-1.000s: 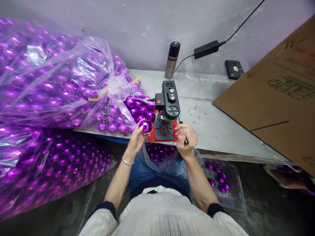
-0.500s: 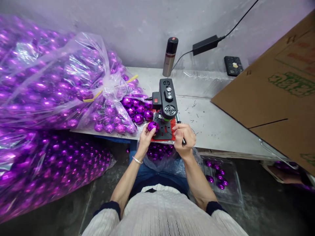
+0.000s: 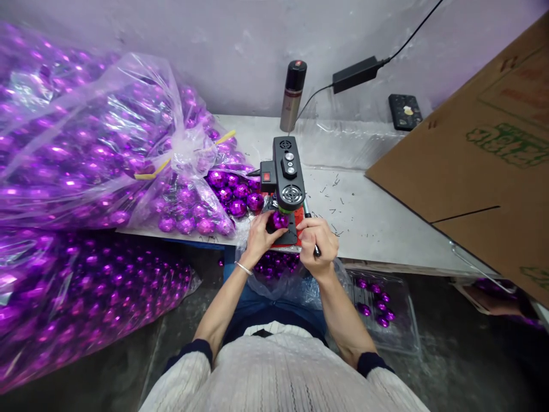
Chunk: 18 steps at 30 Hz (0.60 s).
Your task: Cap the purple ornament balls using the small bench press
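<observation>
My left hand (image 3: 260, 236) grips a shiny purple faceted ball (image 3: 281, 220) between thumb and fingers. The ball sits beneath the head of a small black bench press machine (image 3: 288, 171); whether it touches the head I cannot tell. Closed around the black lever handle (image 3: 317, 250) on the machine's right side is my right hand (image 3: 319, 243). The machine stands on a red base (image 3: 301, 215) at the table's front edge. Loose purple balls (image 3: 237, 207) lie just left of it, at the mouth of a clear bag.
Big clear bags of purple balls (image 3: 86, 149) fill the left side. A spray can (image 3: 293, 96), a black power adapter (image 3: 355, 75) and a dark phone-like object (image 3: 405, 112) are at the back. A cardboard box (image 3: 472, 149) leans in from the right. Below is a clear plastic bin (image 3: 403, 332).
My left hand has moved right, bringing the purple ball from beside the machine to under its head. My right hand stays on the lever handle. The view has shifted slightly.
</observation>
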Each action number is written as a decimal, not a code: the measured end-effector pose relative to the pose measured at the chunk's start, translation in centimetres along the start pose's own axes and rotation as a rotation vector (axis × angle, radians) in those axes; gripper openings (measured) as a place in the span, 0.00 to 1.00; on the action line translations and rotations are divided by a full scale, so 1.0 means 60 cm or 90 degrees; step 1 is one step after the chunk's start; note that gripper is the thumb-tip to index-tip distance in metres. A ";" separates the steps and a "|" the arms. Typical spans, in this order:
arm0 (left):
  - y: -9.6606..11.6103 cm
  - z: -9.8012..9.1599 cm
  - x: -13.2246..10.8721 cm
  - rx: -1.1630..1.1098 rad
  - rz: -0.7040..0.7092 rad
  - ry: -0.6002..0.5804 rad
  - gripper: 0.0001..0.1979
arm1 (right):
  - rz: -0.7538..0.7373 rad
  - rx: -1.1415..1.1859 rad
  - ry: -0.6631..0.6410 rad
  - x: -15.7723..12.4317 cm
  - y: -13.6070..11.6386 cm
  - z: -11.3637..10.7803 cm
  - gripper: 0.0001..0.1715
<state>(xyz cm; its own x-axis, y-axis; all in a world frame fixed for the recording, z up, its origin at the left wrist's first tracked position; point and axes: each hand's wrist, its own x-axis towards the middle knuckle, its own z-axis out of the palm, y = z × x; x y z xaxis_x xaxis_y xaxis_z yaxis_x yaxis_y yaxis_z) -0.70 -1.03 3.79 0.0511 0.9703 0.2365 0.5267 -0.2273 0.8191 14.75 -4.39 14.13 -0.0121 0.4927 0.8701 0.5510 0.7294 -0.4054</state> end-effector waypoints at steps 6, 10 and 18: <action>-0.001 0.018 -0.002 -0.161 -0.034 0.044 0.29 | 0.006 0.003 -0.008 -0.002 0.001 -0.002 0.12; -0.003 0.020 -0.004 -0.181 -0.055 0.042 0.30 | 0.006 0.001 0.002 -0.006 0.001 -0.001 0.11; -0.007 0.023 -0.005 -0.138 -0.033 0.034 0.29 | 0.014 0.015 0.022 -0.047 0.016 0.014 0.10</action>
<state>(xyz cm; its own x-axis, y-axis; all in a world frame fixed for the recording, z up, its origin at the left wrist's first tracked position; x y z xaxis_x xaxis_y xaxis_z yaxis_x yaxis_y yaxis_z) 0.24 -1.11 2.64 -0.0193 0.9768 0.2132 0.3327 -0.1948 0.9227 14.61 -4.67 11.06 0.0290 0.4920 0.8701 0.5317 0.7296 -0.4302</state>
